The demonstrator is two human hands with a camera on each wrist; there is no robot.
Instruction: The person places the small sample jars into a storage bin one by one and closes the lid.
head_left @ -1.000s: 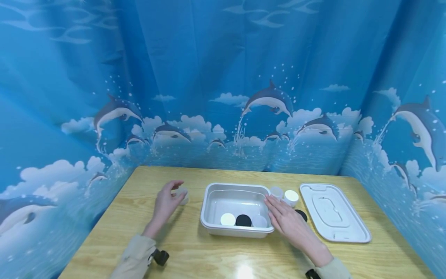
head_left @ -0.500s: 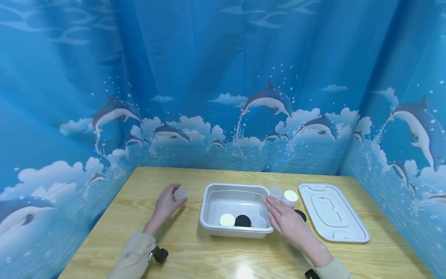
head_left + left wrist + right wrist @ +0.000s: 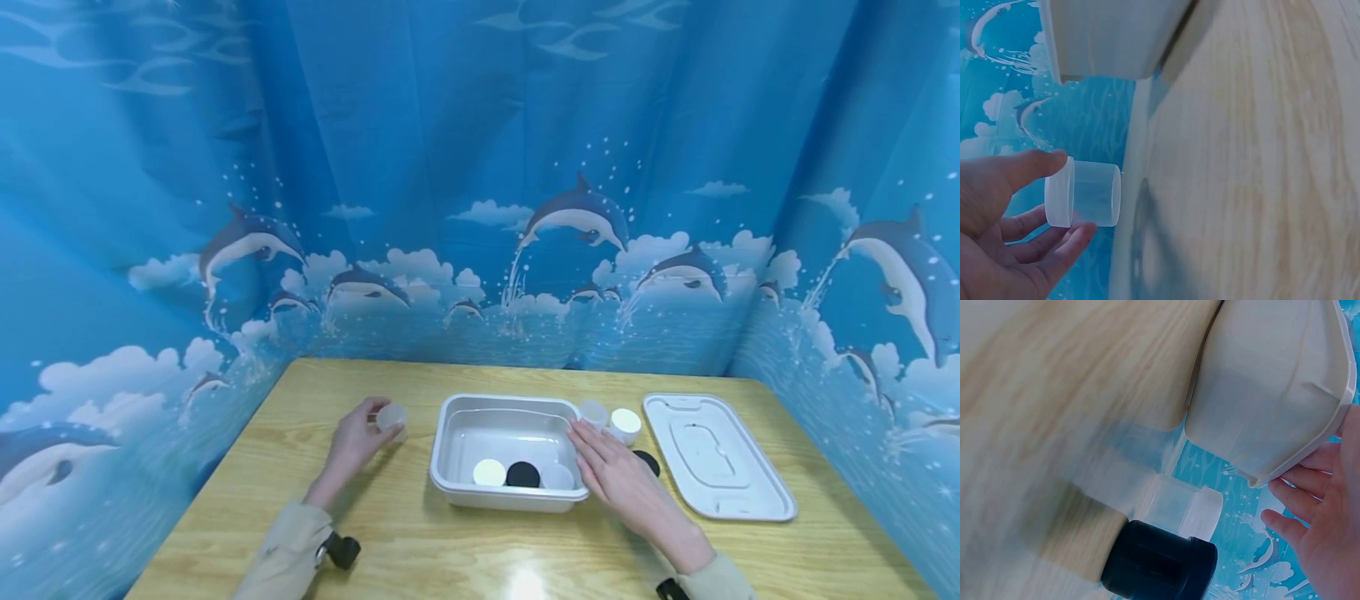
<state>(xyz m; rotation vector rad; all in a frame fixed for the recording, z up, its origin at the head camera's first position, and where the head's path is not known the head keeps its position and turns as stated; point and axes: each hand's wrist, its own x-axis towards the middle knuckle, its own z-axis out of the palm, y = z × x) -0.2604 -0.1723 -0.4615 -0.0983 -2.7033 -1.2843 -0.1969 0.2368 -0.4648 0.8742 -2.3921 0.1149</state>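
Observation:
My left hand [image 3: 358, 435] pinches a small translucent screw-top jar [image 3: 1094, 194] between thumb and fingers, left of the grey-white plastic box [image 3: 510, 500]. In the left wrist view the thumb rests at the ribbed lid and a fingertip lies under the body; the jar's base is close over the table. My right hand [image 3: 626, 479] lies with straight fingers along the box's right rim, fingertips [image 3: 1279, 487] right at the lip. Inside the box, a white jar [image 3: 490, 472], a black jar [image 3: 523, 475] and a translucent jar [image 3: 557, 477] stand in a row along the near side.
Right of the box stand another translucent jar [image 3: 594, 413], a white-lidded jar [image 3: 626, 423] and a black jar [image 3: 1160, 562], partly behind my right hand. Further right a flat white lid [image 3: 716, 467] lies on the wooden table [image 3: 420, 558]. A dolphin-print curtain [image 3: 480, 167] surrounds the table.
The left hand has come down around the translucent jar, which has shifted slightly right. The right hand keeps its place at the box rim.

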